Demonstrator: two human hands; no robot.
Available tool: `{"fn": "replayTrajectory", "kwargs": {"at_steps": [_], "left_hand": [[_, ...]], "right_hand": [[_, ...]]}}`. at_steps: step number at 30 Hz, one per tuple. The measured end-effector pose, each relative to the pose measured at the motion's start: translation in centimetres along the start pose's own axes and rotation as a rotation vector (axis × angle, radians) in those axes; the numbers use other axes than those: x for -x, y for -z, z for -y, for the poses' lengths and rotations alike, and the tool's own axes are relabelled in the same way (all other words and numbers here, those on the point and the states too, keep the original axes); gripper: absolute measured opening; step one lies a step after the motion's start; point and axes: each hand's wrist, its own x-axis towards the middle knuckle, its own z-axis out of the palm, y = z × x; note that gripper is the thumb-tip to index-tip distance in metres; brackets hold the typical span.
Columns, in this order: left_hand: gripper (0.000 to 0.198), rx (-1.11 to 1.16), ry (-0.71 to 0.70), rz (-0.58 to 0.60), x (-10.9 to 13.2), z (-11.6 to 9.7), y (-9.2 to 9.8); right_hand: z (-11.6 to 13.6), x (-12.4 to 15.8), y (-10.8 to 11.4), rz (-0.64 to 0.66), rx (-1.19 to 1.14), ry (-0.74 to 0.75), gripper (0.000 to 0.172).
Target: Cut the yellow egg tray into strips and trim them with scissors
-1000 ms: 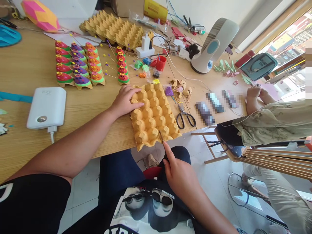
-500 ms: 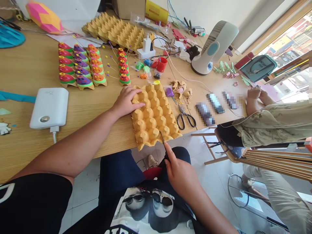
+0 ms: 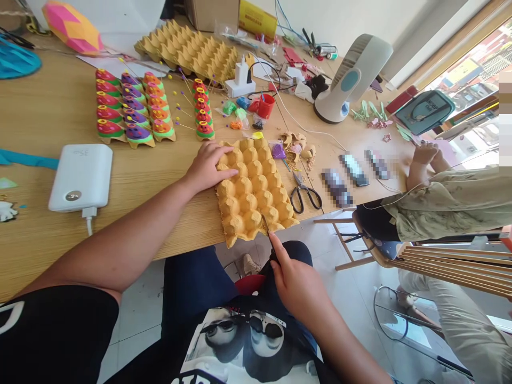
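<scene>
A yellow egg carton tray (image 3: 250, 184) lies bumps-up at the table's front edge, its near rim jutting slightly past it. My left hand (image 3: 206, 166) rests on the tray's far left side, fingers spread and thumb apart, pressing from above. In my right hand (image 3: 298, 280) is a thin knife (image 3: 267, 225), the index finger stretched along it; its handle is hidden in the palm. The blade meets the tray's near edge, between two bumps. Black-handled scissors (image 3: 304, 194) lie just right of the tray.
Painted egg-carton rows (image 3: 136, 109) stand at the back left, near a second egg tray (image 3: 188, 50). A white power bank (image 3: 81, 177) lies left. Behind are clay packets (image 3: 229, 108), a red cup (image 3: 264, 106) and a fan (image 3: 352, 80). Another person's hands (image 3: 424, 153) are at right, beyond several blurred phones.
My hands, the knife and the tray stay practically where they were. The other person's hands at the right have shifted slightly.
</scene>
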Motion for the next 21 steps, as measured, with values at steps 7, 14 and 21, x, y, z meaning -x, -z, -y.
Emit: {"fn": "replayTrajectory", "kwargs": {"at_steps": [7, 14, 21], "left_hand": [[0.065, -0.003, 0.017, 0.003, 0.0, 0.1, 0.0], [0.066, 0.02, 0.016, -0.004, 0.1, -0.2, 0.1], [0.062, 0.006, 0.02, -0.014, 0.0, -0.2, 0.0]], "right_hand": [[1.3, -1.8, 1.4, -0.001, -0.003, -0.017, 0.074], [0.1, 0.3, 0.6, 0.018, -0.002, -0.014, 0.076], [0.8, -1.8, 1.4, 0.003, -0.054, -0.002, 0.074]]}}
